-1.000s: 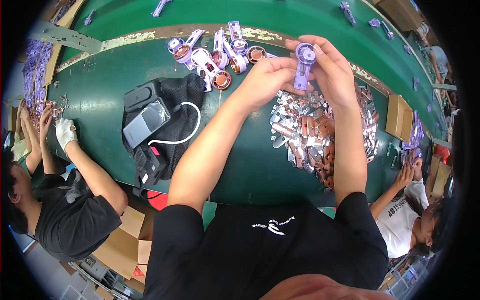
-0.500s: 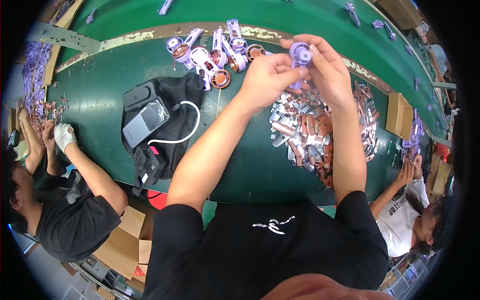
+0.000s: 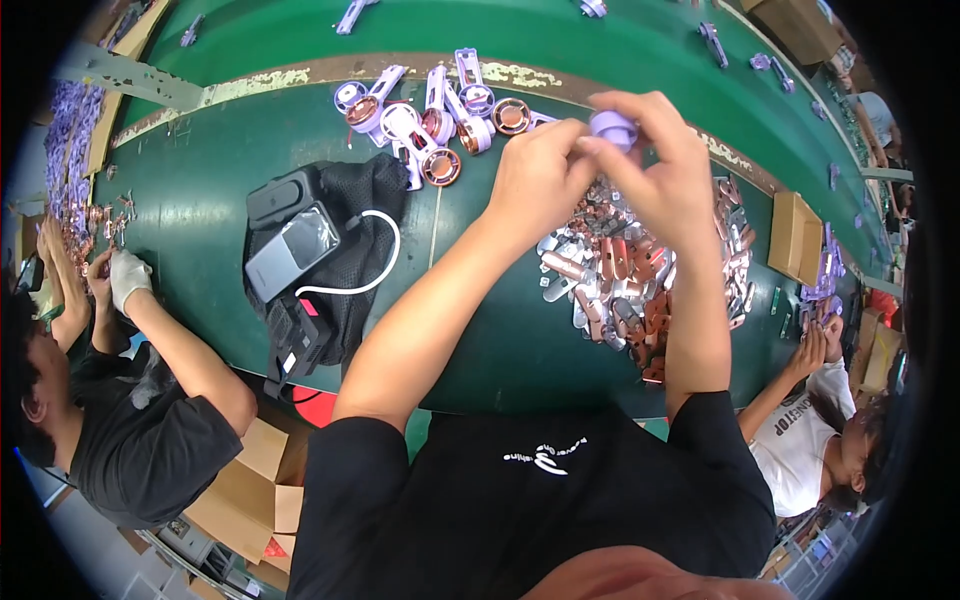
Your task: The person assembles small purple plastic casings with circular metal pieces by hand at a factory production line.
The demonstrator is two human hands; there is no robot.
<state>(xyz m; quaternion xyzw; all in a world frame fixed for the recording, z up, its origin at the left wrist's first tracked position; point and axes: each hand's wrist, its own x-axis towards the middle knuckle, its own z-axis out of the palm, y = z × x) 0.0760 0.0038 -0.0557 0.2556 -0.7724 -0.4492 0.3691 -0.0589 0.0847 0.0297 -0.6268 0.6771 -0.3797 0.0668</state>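
Note:
Both my hands are raised together over the far side of the bench, around a purple plastic housing [image 3: 613, 129] with a round head. My right hand [image 3: 662, 165] curls its fingers and thumb about that round head. Close against it, my left hand [image 3: 540, 172] is closed with the fingertips pinched at the housing's lower part, which the fingers hide. The head of the part is slightly blurred. Below my hands lies a pile of small silver and copper-coloured metal pieces [image 3: 620, 262]. To the left, several purple housings with round copper-coloured rings [image 3: 440, 165] lie heaped.
A black mesh bag [image 3: 365, 190] with a grey power bank [image 3: 293, 250] and white cable rests left on the green bench [image 3: 470, 330]. A cardboard box [image 3: 795, 238] stands at right. Beyond runs a green belt [image 3: 530, 32] carrying purple parts. Co-workers sit on both sides.
My hands have come slightly nearer to me, and the right one has turned over the housing. Its round face no longer shows flat, and its handle is now hidden. Parts on the belt have shifted.

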